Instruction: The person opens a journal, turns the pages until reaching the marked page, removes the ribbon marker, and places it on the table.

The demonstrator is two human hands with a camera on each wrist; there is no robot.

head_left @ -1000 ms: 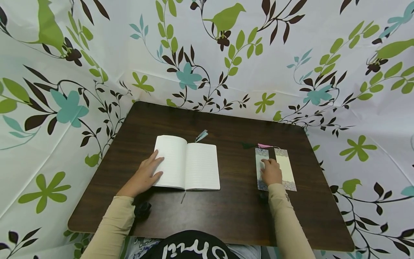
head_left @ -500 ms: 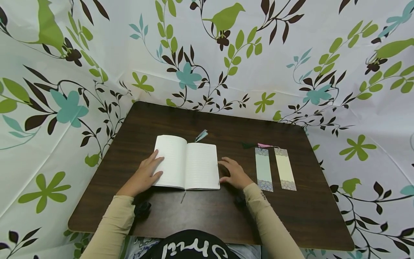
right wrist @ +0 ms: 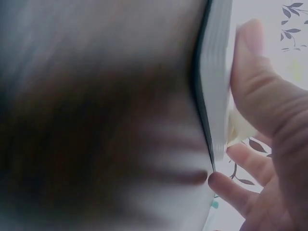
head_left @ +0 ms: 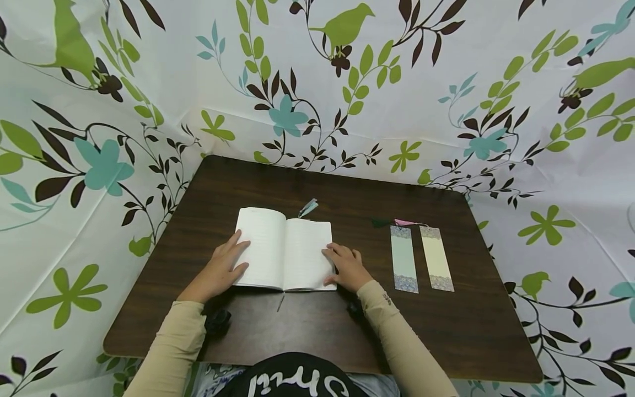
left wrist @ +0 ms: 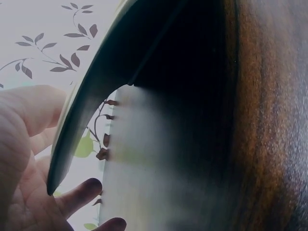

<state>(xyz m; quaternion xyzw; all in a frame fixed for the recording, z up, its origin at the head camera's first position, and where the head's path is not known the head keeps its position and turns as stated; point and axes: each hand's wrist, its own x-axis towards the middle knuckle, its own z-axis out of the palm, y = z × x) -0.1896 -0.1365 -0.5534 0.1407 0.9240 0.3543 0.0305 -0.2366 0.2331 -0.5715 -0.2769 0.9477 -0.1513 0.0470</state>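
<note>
An open notebook (head_left: 307, 253) with lined pages lies on the table. My left hand (head_left: 222, 270) rests on its left page edge, fingers spread. The left wrist view shows the dark cover (left wrist: 89, 110) bowed up beside the left thumb (left wrist: 38, 106). My right hand (head_left: 349, 270) touches the right edge, some fingers over the page. In the right wrist view the right thumb (right wrist: 255, 72) lies along the page block (right wrist: 214, 82), with a fingertip at the cover's edge. A light blue tassel (head_left: 308, 208) sticks out past the notebook's top.
Right of the notebook lie a pale green bookmark (head_left: 404, 259) and a pale yellow bookmark (head_left: 436, 259). A dark green tassel (head_left: 381, 223) and a pink tassel (head_left: 404, 223) lie above them. The brown table (head_left: 297, 331) meets patterned cloth behind.
My right hand has moved left from the pale green bookmark to the notebook's right edge. Both bookmarks stay on the table. My left hand stays where it was.
</note>
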